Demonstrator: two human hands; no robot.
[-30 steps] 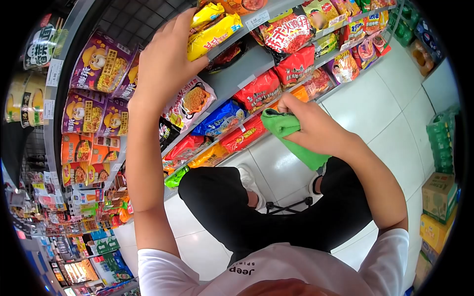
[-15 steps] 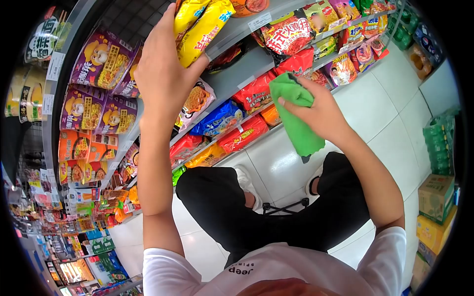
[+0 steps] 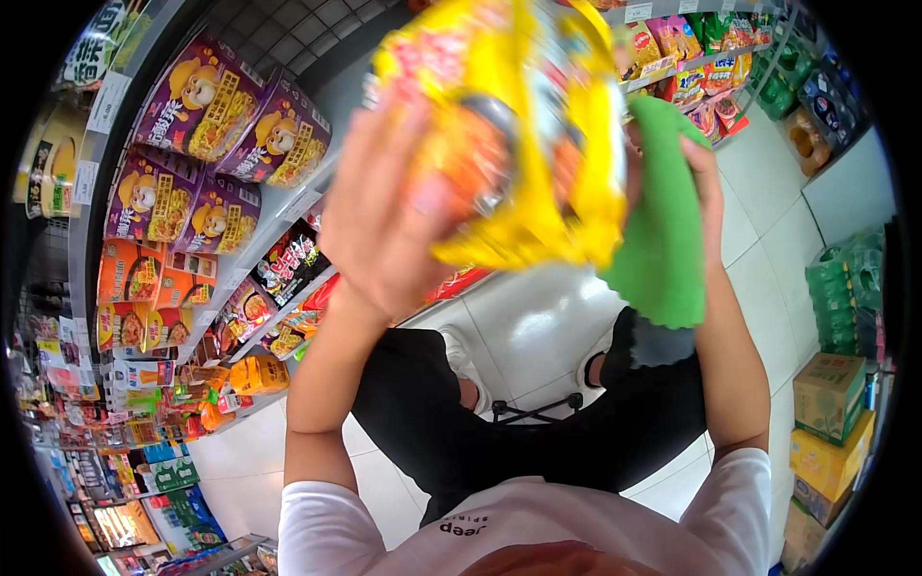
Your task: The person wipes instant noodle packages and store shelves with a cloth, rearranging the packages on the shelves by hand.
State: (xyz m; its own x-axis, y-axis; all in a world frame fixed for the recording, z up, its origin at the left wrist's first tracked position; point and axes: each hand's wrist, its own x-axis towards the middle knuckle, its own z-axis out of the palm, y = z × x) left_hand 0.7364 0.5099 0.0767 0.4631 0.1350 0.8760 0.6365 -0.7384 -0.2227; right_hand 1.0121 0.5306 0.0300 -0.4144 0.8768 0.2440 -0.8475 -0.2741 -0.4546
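Note:
A large yellow pack of instant noodles point(image 3: 591, 182), smeared by motion, is raised in front of the shelf. My left hand point(image 3: 384, 202) presses along its left side with the fingers closed against the wrapper. On the other side my right hand point(image 3: 709, 187) grips a green cloth point(image 3: 663, 240), which hangs down with a grey patch at its lower edge. The cloth lies against or very near the pack's right side; whether the right fingers also bear on the pack is hidden.
Purple noodle tubs point(image 3: 206, 96) stand stacked on the shelf at left. Smaller snack packs point(image 3: 672, 38) line the shelf at upper right. Cartons point(image 3: 831, 394) and green bottle packs point(image 3: 845, 298) stand on the right. My knees and a folding stool point(image 3: 538, 408) are below.
The yellow noodle pack has come off the shelf toward me and to the right, along with my left hand. My right hand has moved up and right with the green cloth to the pack's side.

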